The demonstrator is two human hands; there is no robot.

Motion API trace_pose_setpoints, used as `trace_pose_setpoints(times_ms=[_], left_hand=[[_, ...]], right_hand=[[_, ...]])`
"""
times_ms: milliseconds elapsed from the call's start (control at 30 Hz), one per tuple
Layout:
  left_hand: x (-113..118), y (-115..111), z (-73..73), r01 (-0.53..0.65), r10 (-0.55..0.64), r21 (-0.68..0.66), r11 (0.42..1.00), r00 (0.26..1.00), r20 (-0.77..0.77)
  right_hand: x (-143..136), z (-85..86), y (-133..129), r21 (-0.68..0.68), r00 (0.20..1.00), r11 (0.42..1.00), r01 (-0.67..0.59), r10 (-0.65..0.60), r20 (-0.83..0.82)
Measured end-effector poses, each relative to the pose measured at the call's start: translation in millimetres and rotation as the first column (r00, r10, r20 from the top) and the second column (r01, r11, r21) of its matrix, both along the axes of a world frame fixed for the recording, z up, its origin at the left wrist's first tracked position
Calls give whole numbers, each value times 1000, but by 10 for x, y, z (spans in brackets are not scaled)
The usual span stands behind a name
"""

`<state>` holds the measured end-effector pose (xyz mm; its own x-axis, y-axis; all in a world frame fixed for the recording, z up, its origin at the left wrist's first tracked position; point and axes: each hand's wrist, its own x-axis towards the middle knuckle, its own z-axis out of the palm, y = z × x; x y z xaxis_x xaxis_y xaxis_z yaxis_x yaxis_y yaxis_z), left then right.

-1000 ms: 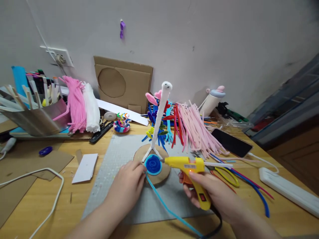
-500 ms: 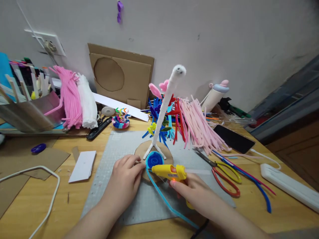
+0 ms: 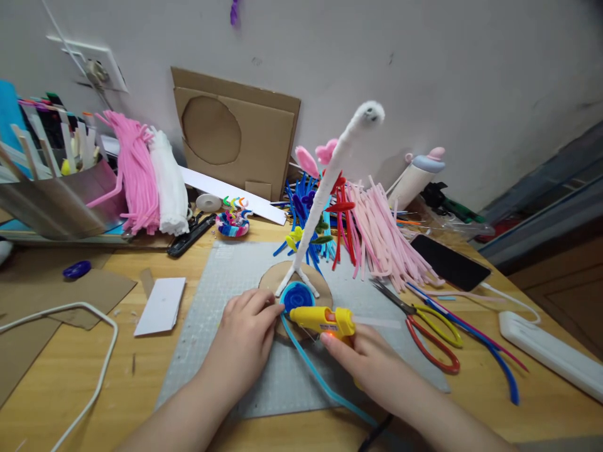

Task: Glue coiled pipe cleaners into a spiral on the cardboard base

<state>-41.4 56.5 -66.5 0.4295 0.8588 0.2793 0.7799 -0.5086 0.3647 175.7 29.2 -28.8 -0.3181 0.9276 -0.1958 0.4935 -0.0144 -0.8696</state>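
Note:
My right hand grips a yellow hot glue gun, its nozzle at the lower edge of a dark blue coil of pipe cleaner. A light blue pipe cleaner rings the coil, and its loose end trails toward the table's front edge. My left hand has its thumb and fingers pressed together on that pipe cleaner at the coil's left edge. Beneath lies a round cardboard base. A white fuzzy stem with forked feet rises from it, leaning right; small coloured pipe-cleaner shapes show beside the stem.
Scissors lie right of the grey cutting mat. Pale pink pipe cleaners, a phone and a white power strip are farther right. Left are a folded white paper, a white cable and cardboard pieces.
The camera view has tilted and shifted slightly, so the stem appears to lean farther right. Both hands and the glue gun stay at nearly the same place by the coil.

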Motion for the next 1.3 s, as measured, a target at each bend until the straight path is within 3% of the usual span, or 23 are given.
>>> trace_pose_setpoints(times_ms=[1033, 1300], left_hand=[[-6, -22, -26, -10, 9, -23, 1000, 1000, -18], [-10, -24, -20, 2, -2, -24, 1000, 1000, -22]], right_hand=[[337, -14, -178, -91, 959, 975, 204, -180, 219], [393, 63, -108, 14, 951, 981, 191, -189, 245]])
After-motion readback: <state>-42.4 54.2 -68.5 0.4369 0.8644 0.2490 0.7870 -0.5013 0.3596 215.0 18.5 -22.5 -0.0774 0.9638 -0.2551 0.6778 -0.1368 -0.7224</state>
